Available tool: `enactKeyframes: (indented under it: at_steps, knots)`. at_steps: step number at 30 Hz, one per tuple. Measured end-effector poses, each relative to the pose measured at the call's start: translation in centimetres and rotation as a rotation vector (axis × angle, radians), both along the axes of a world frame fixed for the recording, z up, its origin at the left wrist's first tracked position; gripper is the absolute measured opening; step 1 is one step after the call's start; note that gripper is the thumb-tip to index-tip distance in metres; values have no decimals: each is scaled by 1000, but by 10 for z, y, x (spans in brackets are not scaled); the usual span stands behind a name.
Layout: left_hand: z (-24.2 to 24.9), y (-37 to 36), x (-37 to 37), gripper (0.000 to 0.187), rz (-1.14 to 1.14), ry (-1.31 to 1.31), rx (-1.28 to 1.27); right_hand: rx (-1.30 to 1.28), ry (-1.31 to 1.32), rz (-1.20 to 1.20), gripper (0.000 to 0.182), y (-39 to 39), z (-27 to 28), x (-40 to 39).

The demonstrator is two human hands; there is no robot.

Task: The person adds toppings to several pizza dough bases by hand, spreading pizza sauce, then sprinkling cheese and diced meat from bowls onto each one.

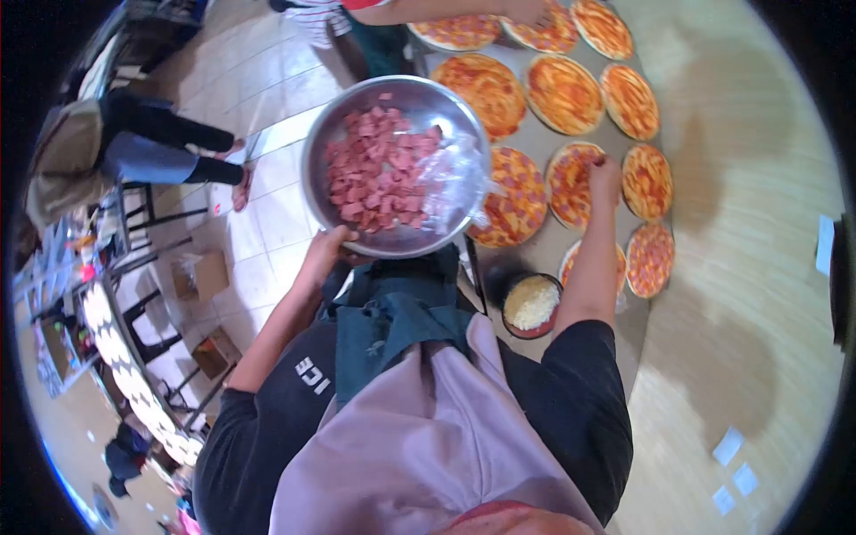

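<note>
My left hand (pixel 332 250) is closed on the lower left rim of a large metal bowl (pixel 457 102). Diced pink meat (pixel 379 169) lies in the bowl, with a crumpled clear plastic bag (pixel 450 183) at its right side. Over a sauced pizza (pixel 564 192), my right hand (pixel 605 176) has its fingers pressed together; what they hold, if anything, is too small to make out. Meat pieces top the pizza to its left (pixel 511 201) and the one at the lower right (pixel 650 260). The pizza at the right (pixel 647 183) shows sauce without visible meat.
More pizzas (pixel 564 94) cover the table (pixel 631 334) beside a wall (pixel 731 294). A pot with white shreds (pixel 533 305) sits near my right forearm. A co-worker's hand (pixel 532 12) is over the far pizzas. Another person (pixel 143 134) and cardboard boxes (pixel 201 275) are at the left.
</note>
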State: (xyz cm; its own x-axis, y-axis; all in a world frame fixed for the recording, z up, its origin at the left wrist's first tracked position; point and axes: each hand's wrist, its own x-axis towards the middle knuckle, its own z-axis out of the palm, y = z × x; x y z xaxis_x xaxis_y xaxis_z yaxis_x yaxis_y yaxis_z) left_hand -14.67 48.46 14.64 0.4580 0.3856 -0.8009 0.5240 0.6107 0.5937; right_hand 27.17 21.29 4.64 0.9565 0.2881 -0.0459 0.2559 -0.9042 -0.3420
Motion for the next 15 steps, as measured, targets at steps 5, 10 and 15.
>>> enactKeyframes:
  at_steps: [5, 10, 15]
  knots:
    - [19, -7, 12, 26, 88, -110, -64, -25, -145, -24, 19, 28, 50, -34]
    - [17, -4, 14, 29, 75, -204, -117, 749, -77, 273, 11, 108, 150, -123]
    - [0, 8, 8, 34, -164, -179, -17, 488, -225, 738, 15, 169, 144, -175]
